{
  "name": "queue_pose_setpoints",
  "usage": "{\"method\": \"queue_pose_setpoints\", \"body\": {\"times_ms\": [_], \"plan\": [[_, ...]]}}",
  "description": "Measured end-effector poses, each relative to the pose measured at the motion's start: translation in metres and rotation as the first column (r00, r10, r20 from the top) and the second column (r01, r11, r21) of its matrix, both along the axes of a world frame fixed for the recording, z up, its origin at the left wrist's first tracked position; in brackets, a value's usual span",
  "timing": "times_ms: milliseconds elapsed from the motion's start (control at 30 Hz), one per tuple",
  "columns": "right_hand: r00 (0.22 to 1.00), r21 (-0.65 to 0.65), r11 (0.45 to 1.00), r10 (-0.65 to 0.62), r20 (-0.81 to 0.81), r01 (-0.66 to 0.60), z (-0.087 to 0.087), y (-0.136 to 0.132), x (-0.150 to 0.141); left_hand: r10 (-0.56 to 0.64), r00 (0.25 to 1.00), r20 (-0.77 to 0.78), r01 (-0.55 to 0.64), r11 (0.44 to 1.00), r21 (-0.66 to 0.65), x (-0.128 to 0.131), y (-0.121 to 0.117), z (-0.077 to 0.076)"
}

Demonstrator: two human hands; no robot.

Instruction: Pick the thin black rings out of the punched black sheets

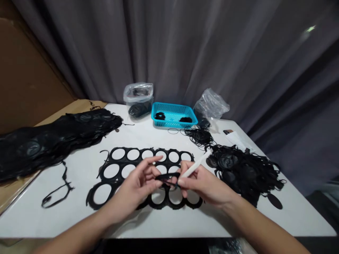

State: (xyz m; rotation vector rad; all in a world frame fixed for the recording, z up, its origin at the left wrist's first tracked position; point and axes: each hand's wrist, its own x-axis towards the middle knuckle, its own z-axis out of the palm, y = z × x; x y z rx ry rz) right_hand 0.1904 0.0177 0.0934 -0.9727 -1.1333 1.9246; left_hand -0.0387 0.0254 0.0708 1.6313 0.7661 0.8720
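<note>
The black ring [166,176] is held above the perforated black sheet [120,161], the left hand [143,180] pinching one side between thumb and fingers, while the right hand's [198,180] fingers close around a white tool [196,166] at the other, an opposed hold that presumably steadies it with the tool within reach. Beyond on the worktop [74,222], loose thin rings [199,137] lie near the blue basket [169,124], probably for easy access, and black scraps [243,171] lie heaped rightward.

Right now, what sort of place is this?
Probably a small workshop, though I can't be certain: black sheeting with round holes lies on the table, a heap of black discs and strips beside it, and the right hand holds a slim white tool.
</note>
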Motion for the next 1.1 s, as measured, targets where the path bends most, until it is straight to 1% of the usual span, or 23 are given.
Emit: {"method": "queue_pose_setpoints", "body": {"times_ms": [33, 100, 167, 233, 267, 333, 400, 533, 667, 800, 967, 1100], "plan": [[0.998, 0.008, 0.999, -0.041, -0.045, 0.041, 0.005, 0.010, 0.000, 0.013, 0.998, 0.060, -0.011, 0.999, -0.042, 0.002, 0.014, 0.010], [0.986, 0.042, 0.994, -0.092, -0.137, 0.098, 0.018, 0.031, -0.001, 0.025, 0.987, 0.156, -0.006, 0.993, -0.121, 0.005, 0.040, 0.034], [0.971, 0.101, 0.985, -0.118, -0.209, 0.142, 0.032, 0.048, -0.002, 0.029, 0.983, 0.183, 0.000, 0.987, -0.160, 0.008, 0.059, 0.061], [0.959, 0.157, 0.972, -0.133, -0.250, 0.175, 0.043, 0.060, -0.003, 0.024, 0.986, 0.168, 0.004, 0.987, -0.163, 0.010, 0.070, 0.082], [0.956, 0.176, 0.967, -0.136, -0.258, 0.185, 0.046, 0.065, -0.003, 0.019, 0.987, 0.159, 0.007, 0.987, -0.161, 0.011, 0.074, 0.090], [0.955, 0.209, 0.957, -0.142, -0.261, 0.199, 0.048, 0.070, -0.004, 0.009, 0.989, 0.146, 0.015, 0.987, -0.163, 0.011, 0.078, 0.097], [0.957, 0.236, 0.949, -0.150, -0.248, 0.209, 0.045, 0.072, -0.004, 0.012, 0.992, 0.124, 0.010, 0.984, -0.179, 0.010, 0.081, 0.095], [0.966, 0.236, 0.949, -0.162, -0.203, 0.209, 0.038, 0.072, -0.003, 0.034, 0.993, 0.115, -0.005, 0.970, -0.241, 0.008, 0.088, 0.084], [0.964, 0.153, 0.974, -0.130, -0.234, 0.168, 0.036, 0.074, -0.002, 0.046, 0.989, 0.143, 0.003, 0.945, -0.328, 0.007, 0.096, 0.076], [0.960, 0.081, 0.991, -0.081, -0.269, 0.106, 0.034, 0.077, 0.000, 0.051, 0.987, 0.150, 0.005, 0.937, -0.348, 0.008, 0.104, 0.071], [0.966, 0.119, 0.991, -0.029, -0.258, 0.062, 0.030, 0.077, 0.000, 0.027, 0.990, 0.139, 0.022, 0.939, -0.344, 0.006, 0.109, 0.069], [0.974, 0.162, 0.986, -0.011, -0.228, 0.049, 0.028, 0.077, -0.001, 0.004, 0.991, 0.132, 0.041, 0.943, -0.331, 0.004, 0.109, 0.071]]}}
